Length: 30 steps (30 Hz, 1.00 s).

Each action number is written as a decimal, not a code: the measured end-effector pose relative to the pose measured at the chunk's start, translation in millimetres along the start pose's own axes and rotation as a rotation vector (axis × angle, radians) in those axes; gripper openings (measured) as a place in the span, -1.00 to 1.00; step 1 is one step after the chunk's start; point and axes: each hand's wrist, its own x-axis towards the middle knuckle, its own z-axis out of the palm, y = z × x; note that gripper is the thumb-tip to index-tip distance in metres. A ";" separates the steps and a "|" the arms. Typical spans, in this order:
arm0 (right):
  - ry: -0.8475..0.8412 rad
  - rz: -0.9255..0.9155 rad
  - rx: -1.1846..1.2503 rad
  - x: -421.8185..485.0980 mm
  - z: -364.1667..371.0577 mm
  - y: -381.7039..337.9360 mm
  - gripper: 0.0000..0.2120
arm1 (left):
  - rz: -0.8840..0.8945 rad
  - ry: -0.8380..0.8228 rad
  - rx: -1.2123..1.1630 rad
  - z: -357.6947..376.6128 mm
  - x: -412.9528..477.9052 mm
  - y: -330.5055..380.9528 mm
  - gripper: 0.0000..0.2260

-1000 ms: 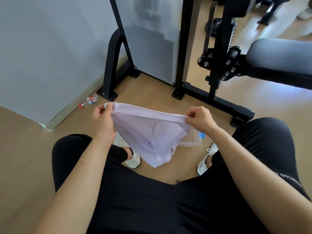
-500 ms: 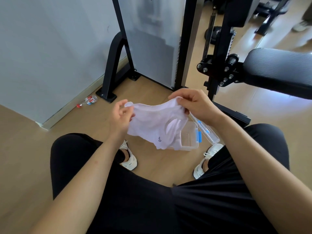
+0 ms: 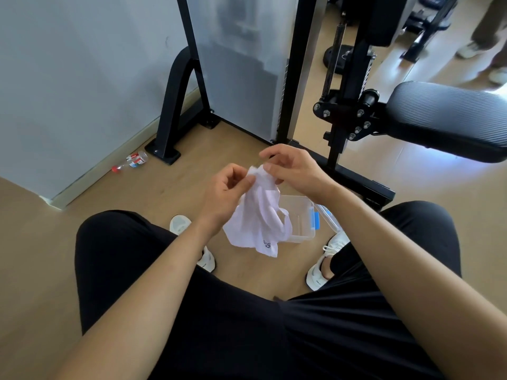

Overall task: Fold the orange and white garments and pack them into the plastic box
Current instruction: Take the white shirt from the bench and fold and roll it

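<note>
A white garment [image 3: 260, 218] hangs bunched between my two hands, above the floor in front of my knees. My left hand [image 3: 225, 196] pinches its top edge from the left. My right hand [image 3: 293, 168] holds the same top edge from the right, fingers touching the cloth. A small dark print shows near the garment's lower hem. Behind and below it, a clear plastic box [image 3: 300, 220] with a blue latch sits open on the floor between my shoes; its lid [image 3: 327, 219] lies at its right side. No orange garment is in view.
A black gym machine frame [image 3: 340, 111] and its padded seat [image 3: 450, 119] stand just beyond the box. A small plastic bottle [image 3: 131, 161] lies by the wall at the left. Another person's legs and shoes [image 3: 493, 45] are at the far right.
My hands have come together from a wide spread, so the white garment went from stretched flat to doubled over and hanging bunched. The box behind it is now more exposed.
</note>
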 end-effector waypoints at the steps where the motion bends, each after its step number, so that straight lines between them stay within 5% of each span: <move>1: 0.014 0.023 0.035 -3.5 0.0 7.3 -0.70 | 0.001 0.011 -0.038 -0.4 0.7 1.5 -0.88; 6: 0.016 0.131 -0.170 -18.0 23.3 46.7 -0.57 | 0.016 -0.009 -0.193 -5.6 -0.2 9.8 -0.88; 14: 0.227 0.101 -0.281 25.0 65.3 74.2 -0.99 | -0.031 0.023 -0.432 -29.2 -8.2 21.7 -0.84; 19: 0.186 0.176 -0.432 38.9 63.5 106.8 -0.89 | -0.053 0.119 -0.603 -62.6 -6.5 21.1 -0.77; 24: 0.182 0.378 -0.364 30.3 44.0 133.3 -0.91 | -0.133 0.311 -0.613 -87.1 0.0 3.9 -0.51; 30: 0.129 0.573 -0.101 26.1 19.2 135.1 -0.81 | -0.234 0.437 -0.545 -89.9 10.6 -14.2 -0.56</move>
